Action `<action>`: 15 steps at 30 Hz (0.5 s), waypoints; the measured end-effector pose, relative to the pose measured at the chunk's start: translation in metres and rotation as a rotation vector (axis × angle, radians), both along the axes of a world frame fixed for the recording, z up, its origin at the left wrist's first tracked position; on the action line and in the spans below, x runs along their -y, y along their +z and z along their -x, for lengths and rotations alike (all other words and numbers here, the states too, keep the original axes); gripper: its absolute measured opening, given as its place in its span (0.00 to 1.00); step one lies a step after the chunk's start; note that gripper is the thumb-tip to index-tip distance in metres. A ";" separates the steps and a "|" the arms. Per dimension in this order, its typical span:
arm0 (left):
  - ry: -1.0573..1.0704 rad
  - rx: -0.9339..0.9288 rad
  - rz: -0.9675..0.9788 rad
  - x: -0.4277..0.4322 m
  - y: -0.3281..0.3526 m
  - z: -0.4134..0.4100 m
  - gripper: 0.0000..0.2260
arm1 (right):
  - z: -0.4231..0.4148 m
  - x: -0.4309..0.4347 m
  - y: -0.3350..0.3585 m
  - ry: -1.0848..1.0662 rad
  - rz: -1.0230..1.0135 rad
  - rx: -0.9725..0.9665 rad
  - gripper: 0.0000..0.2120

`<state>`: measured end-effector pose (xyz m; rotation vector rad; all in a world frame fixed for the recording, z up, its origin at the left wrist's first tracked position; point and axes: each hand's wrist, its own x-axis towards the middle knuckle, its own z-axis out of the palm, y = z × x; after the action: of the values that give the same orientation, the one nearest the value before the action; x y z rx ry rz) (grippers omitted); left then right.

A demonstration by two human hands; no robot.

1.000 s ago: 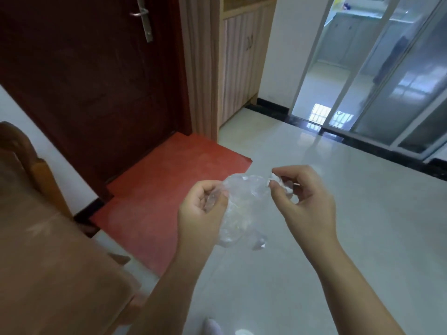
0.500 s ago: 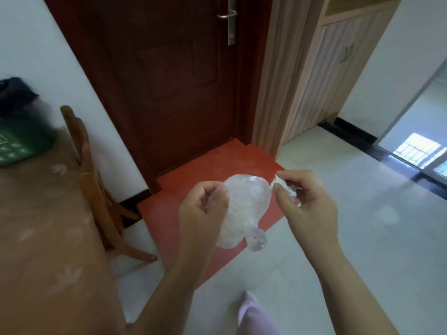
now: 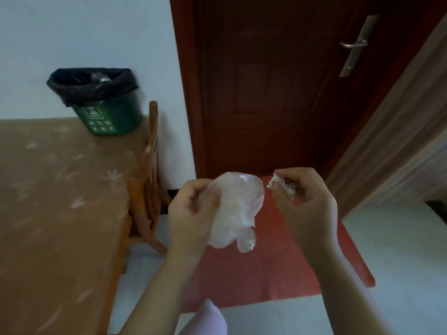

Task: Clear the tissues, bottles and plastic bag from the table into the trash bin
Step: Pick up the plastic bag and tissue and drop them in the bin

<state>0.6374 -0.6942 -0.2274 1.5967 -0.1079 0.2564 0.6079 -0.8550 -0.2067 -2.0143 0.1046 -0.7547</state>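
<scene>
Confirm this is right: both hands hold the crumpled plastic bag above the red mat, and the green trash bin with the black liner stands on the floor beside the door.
Not quite. The head view shows the green trash bin with its black liner standing on the table, against the wall, not on the floor. The rest holds: the left hand and right hand hold the crumpled plastic bag above the red mat.

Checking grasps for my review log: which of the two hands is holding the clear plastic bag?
The left hand holds the crumpled clear plastic bag. The right hand only pinches a small white tissue in its fingers.
</scene>
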 end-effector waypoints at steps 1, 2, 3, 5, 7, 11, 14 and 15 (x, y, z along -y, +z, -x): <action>0.032 -0.004 0.020 -0.002 -0.001 -0.011 0.05 | -0.015 0.000 -0.002 0.032 -0.007 0.002 0.09; 0.059 -0.008 0.034 -0.003 -0.002 -0.022 0.04 | -0.030 0.000 -0.003 0.057 -0.013 0.001 0.10; 0.083 -0.014 0.043 -0.005 -0.004 -0.034 0.03 | -0.047 0.001 -0.005 0.077 -0.019 -0.002 0.10; 0.122 -0.009 0.054 -0.007 -0.006 -0.063 0.03 | -0.081 0.000 -0.008 0.108 -0.026 -0.006 0.10; 0.155 0.012 0.062 -0.010 -0.008 -0.097 0.03 | -0.119 -0.002 -0.011 0.140 -0.013 -0.006 0.10; 0.218 0.027 0.083 -0.021 -0.006 -0.167 0.03 | -0.199 -0.015 -0.005 0.209 0.006 -0.035 0.08; 0.265 0.039 0.098 -0.032 -0.001 -0.211 0.03 | -0.254 -0.028 0.004 0.292 0.014 -0.040 0.08; 0.282 0.049 0.101 -0.036 0.002 -0.224 0.03 | -0.271 -0.033 0.006 0.316 0.018 -0.034 0.08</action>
<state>0.8616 -0.6581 -0.2255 1.5032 0.0925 0.5129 0.8787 -0.8217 -0.2011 -1.9978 -0.1976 -0.5213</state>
